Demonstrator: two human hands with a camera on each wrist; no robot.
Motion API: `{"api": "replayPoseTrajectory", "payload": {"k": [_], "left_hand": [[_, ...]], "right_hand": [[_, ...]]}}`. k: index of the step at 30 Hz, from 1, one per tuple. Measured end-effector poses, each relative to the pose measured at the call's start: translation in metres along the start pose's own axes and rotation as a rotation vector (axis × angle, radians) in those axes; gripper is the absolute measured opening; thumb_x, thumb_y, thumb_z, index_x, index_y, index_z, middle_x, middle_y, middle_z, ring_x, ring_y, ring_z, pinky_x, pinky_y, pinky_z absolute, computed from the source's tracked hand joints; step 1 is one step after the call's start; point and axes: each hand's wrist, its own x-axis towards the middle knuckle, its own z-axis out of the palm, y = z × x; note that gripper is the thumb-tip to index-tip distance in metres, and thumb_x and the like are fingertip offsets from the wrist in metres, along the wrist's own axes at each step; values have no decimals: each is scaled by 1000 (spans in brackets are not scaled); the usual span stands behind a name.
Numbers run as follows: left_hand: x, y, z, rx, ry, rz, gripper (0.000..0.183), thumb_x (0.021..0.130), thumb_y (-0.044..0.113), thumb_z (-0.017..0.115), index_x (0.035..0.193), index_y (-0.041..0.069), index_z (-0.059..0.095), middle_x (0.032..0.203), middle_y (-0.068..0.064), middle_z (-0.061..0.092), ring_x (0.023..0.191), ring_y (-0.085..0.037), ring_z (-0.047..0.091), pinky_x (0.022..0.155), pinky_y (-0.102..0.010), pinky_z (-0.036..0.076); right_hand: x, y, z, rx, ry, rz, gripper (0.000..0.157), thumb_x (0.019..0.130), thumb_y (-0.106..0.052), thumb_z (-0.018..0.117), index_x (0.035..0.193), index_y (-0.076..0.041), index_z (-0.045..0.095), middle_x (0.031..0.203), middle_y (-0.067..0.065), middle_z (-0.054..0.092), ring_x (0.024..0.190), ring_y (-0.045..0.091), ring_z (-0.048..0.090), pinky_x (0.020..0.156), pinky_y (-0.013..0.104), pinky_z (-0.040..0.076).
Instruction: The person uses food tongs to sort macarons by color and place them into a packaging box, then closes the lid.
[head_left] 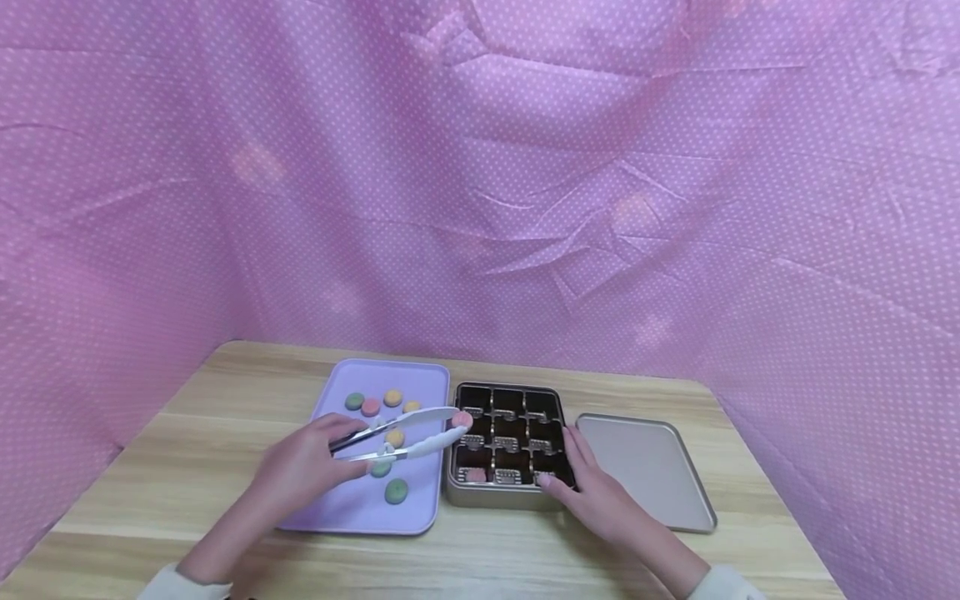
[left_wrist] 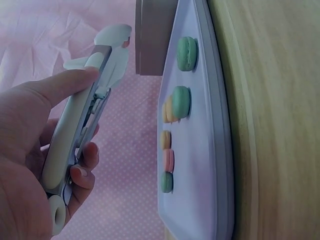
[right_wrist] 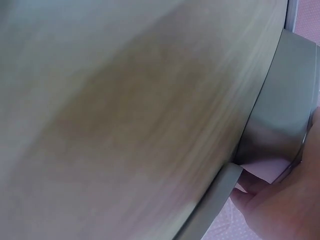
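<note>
Tongs (head_left: 437, 442), one pair — in left hand's (head_left: 303, 458) grip, above tray (head_left: 345, 507), tips (macaron (head_left: 462, 420) between) pointing right toward box (head_left: 498, 498); long axis crosswise. Right hand (head_left: 600, 493) — fingers extended, touching box's near right corner.

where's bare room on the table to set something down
Bare tabletop lies left of the lilac tray and in front of the nine-compartment box. It's crowded from tray to tan lid, with tongs and right hand there.

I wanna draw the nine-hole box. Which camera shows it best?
The head view: the box shows from above, all nine compartments visible. Both wrist views show mainly its outer side, cropped.
</note>
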Motion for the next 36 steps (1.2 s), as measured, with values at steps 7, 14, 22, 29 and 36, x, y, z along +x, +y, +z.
{"api": "replayPoseTrajectory", "payload": {"k": [7,14,22,29,36], "left_hand": [[8,1,6,-5,-33,-19,63,76,50,83,131,23,69,138,-6,64,123,-36,61,90,-58,51],[16,5,10,-11,-65,-37,64,75,50,83,132,23,68,146,-12,57,131,-42,54,94,-66,46],[20,8,12,-19,-67,-19,64,75,50,84,131,23,69,148,-13,55,134,-42,51,95,-65,47],[21,11,13,-14,-72,-21,66,74,53,84,131,24,69,150,-13,53,134,-42,51,95,-66,46],[21,10,14,-14,-78,-27,70,73,53,84,134,22,67,150,-14,52,134,-44,51,95,-67,46]], "right_hand": [[1,1,-1,-3,-2,0,98,92,-76,46,163,-30,-3,171,-3,-5,141,47,40,108,68,38],[1,1,0,-4,3,-10,96,93,-75,45,163,-29,-3,171,-2,-5,140,50,41,105,70,39],[3,1,1,-5,10,-4,96,92,-75,46,163,-29,-1,171,-1,-1,137,51,44,103,70,41],[2,0,0,-6,10,-4,96,92,-76,45,163,-29,-1,171,-2,-2,138,51,43,103,70,42],[1,-1,0,-8,6,1,97,92,-76,45,163,-28,-1,171,-4,-4,140,50,41,105,69,40]]}}
